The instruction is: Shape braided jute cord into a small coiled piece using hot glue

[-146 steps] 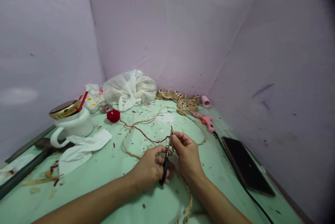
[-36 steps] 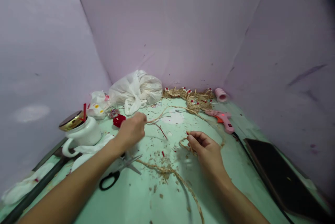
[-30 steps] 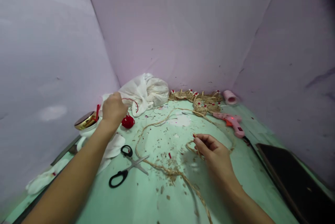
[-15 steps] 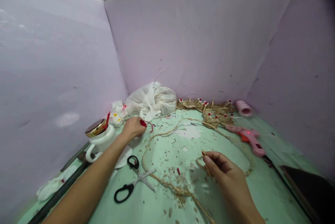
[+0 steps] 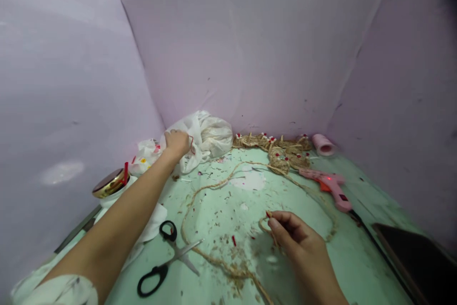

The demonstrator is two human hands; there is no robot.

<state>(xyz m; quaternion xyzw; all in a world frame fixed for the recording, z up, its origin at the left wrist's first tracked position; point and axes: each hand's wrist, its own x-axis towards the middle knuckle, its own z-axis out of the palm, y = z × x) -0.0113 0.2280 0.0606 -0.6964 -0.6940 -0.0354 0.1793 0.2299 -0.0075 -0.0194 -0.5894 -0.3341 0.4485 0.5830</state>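
Observation:
My left hand (image 5: 177, 142) reaches to the back left, in front of a white plastic bag (image 5: 216, 133). Its fingers are closed, and a thin red string (image 5: 192, 143) trails from them. At the front right, my right hand (image 5: 302, 243) pinches the end of a jute twine (image 5: 263, 225) between thumb and forefinger, with a speck of red at the tip. More of that kind of twine curves in a wide loop over the green tabletop (image 5: 210, 210). Black-handled scissors (image 5: 174, 252) lie with blades apart between my left forearm and the twine.
Woven twine pieces with red-and-white trim (image 5: 282, 150) line the back wall. A pink spool (image 5: 323, 145) and pink glue gun (image 5: 330, 183) with a lit red light are at the right, near a dark flat object (image 5: 414, 262). A gold-lidded white cup (image 5: 112, 186) stands left.
My left hand has moved up and away to the white bag, carrying the red string. My right hand still pinches the twine. The view has shifted slightly to the right.

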